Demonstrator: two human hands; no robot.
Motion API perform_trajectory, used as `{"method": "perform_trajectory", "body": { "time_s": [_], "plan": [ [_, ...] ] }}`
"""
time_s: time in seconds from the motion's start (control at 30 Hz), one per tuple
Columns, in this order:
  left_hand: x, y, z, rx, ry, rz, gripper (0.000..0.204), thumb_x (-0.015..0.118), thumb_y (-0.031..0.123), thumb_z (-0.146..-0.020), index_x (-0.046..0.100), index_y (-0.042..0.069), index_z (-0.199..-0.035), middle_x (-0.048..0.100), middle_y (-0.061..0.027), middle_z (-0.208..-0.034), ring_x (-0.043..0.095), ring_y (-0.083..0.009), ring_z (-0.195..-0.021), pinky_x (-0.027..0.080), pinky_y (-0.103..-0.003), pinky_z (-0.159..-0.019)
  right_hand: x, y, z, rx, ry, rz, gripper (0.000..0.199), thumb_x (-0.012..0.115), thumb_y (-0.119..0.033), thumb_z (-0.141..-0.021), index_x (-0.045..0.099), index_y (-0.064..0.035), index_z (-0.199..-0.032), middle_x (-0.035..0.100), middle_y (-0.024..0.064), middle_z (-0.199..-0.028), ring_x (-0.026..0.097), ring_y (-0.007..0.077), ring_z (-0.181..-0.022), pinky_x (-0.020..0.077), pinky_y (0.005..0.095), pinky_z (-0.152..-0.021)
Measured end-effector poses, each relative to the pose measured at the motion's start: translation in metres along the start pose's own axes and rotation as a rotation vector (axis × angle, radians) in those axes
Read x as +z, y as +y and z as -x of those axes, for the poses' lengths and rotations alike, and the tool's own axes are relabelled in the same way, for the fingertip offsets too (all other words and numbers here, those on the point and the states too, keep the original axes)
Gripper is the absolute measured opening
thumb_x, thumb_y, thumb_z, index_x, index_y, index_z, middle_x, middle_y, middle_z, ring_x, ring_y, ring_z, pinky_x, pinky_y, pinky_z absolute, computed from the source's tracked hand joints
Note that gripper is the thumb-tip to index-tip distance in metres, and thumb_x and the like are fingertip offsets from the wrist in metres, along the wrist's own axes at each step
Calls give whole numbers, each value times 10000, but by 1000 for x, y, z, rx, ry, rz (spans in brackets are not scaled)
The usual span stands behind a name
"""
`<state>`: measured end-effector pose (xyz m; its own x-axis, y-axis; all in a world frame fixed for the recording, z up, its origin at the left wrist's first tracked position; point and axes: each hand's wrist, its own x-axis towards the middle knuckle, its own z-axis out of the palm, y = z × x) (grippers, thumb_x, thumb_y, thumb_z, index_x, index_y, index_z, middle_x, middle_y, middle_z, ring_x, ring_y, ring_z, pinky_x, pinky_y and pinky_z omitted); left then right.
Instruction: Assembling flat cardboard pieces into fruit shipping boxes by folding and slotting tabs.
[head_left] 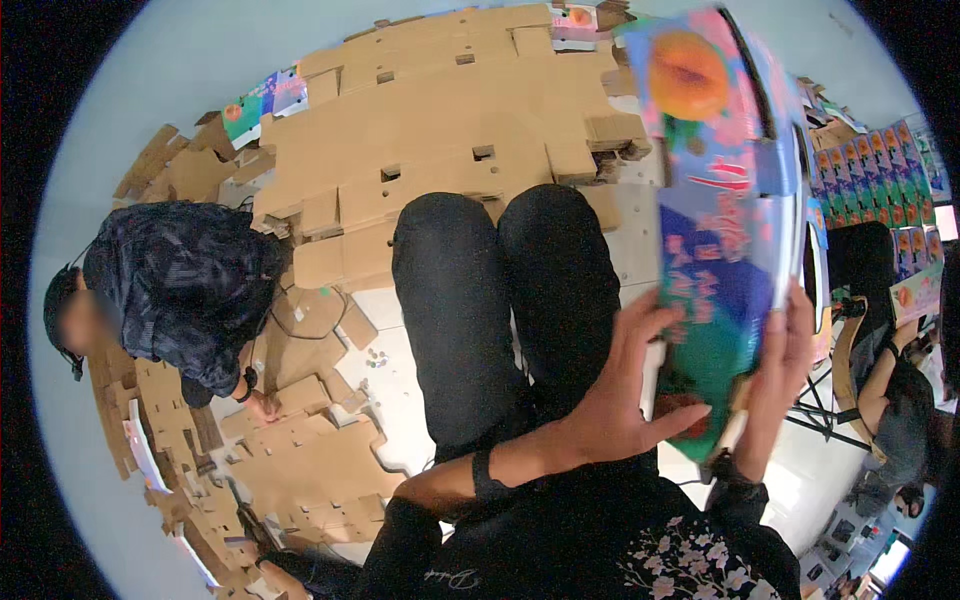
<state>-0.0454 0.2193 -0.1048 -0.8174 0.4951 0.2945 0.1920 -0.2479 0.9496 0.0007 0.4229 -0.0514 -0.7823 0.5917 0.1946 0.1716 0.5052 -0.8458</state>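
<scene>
Gripping the colourful carton (712, 230) between left hand (628, 395) and right hand (777, 370), with both closed on its near end, extending well beyond them, and brown cardboard (430, 110) spread ahead and to their left. Probably at the turning or shaping step, too blurred to tell exactly. Next, likely need a firm two-sided hold while squaring it up.

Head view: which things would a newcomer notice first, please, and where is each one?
Most striking is the colourful printed carton on the right, its lower part held between the left grip and the right grip. Next comes the flat brown cardboard at the upper middle, beyond the black-clad legs. At the left, a co-worker in a dark patterned top bends over more cardboard pieces.
</scene>
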Motion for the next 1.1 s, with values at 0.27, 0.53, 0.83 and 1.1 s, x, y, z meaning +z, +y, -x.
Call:
{"method": "perform_trajectory", "body": {
  "time_s": [0.27, 0.53, 0.83, 1.1],
  "plan": [
    [-98, 8, 9, -62, 84, -323, 208, 675, -32, -896, 654, 12, -1099, 671, -120, -1002, 673, -208, -887, 543, -318, -822, -170, 88, -88, -22, 147, 425, 446, 585, -243, -1071, 580, 70, -1387, 656, 162, -1337, 600, 191, -1176, 452, 309, -1033],
    [-136, 6, 23, 20, 178, -485, 196, 684, -74, -853, 662, 10, -1029, 721, -129, -936, 714, -265, -829, 571, -352, -757, -283, 255, -188, 111, -74, 815, 498, 643, -317, -1034, 593, 28, -1389, 703, 112, -1121, 607, 144, -997, 488, 297, -904],
    [-131, -2, 24, 74, 198, -605, 156, 704, -31, -841, 685, 40, -979, 726, -99, -874, 712, -256, -769, 552, -347, -702, -149, 193, -203, -393, 72, 469, 312, 621, -190, -1034, 636, -23, -1297, 651, 140, -1337, 612, 245, -1223, 479, 383, -1041],
    [-130, 0, 23, 79, 183, -646, 128, 701, -16, -852, 689, 47, -963, 729, -96, -880, 708, -252, -764, 553, -348, -700, 156, 175, -116, -89, -529, 239, 578, 760, -323, -936, 548, 1, -1365, 594, 191, -1285, 640, 289, -1114, 563, 404, -898]
  ]
}}
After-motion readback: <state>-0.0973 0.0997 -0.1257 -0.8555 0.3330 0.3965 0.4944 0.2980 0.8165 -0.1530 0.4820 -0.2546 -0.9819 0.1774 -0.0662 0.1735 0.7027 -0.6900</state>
